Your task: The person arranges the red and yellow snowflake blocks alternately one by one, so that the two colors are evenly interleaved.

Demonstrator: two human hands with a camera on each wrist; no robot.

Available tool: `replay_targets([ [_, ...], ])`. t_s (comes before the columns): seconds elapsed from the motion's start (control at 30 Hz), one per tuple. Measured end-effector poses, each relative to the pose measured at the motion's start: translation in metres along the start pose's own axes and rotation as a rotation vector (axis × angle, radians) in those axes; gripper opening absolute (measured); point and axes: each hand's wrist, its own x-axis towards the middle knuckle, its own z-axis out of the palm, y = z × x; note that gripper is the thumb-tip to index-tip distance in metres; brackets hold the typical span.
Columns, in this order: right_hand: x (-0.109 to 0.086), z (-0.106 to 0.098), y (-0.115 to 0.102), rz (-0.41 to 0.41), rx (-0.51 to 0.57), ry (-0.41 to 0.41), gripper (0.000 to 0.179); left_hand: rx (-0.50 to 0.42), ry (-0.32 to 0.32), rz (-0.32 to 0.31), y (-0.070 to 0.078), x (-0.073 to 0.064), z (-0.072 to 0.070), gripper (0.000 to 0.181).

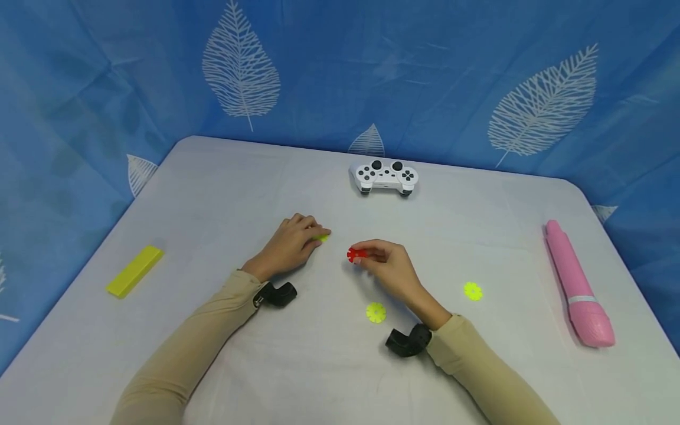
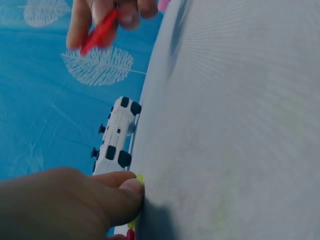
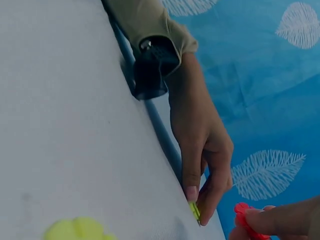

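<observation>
My left hand pinches a yellow-green notched disc close to the tabletop, left of centre. In the left wrist view the thumb lies along that disc, and a bit of red shows below it, its shape mostly hidden. To the right, my right hand holds a red notched disc between thumb and fingers, raised off the table. The two discs are apart. Nearest to the right wrist, a loose yellow-green disc lies flat; another yellow-green disc lies farther right.
A white game controller sits at the table's back edge. On the left is a yellow bar-shaped block. A pink cylindrical object with a pale band lies along the right side. Blue leaf-print cloth hangs behind the table.
</observation>
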Motion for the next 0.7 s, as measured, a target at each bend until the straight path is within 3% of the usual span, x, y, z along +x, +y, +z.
replay_targets([
  [0.33, 0.042, 0.016, -0.005, 0.022, -0.047, 0.07, 0.022, -0.004, 0.023, 0.036, -0.004, 0.0, 0.002, 0.026],
  [0.7, 0.064, 0.032, -0.006, 0.023, -0.217, 0.144, 0.02, -0.03, 0.028, 0.016, -0.003, -0.002, 0.0, 0.026],
])
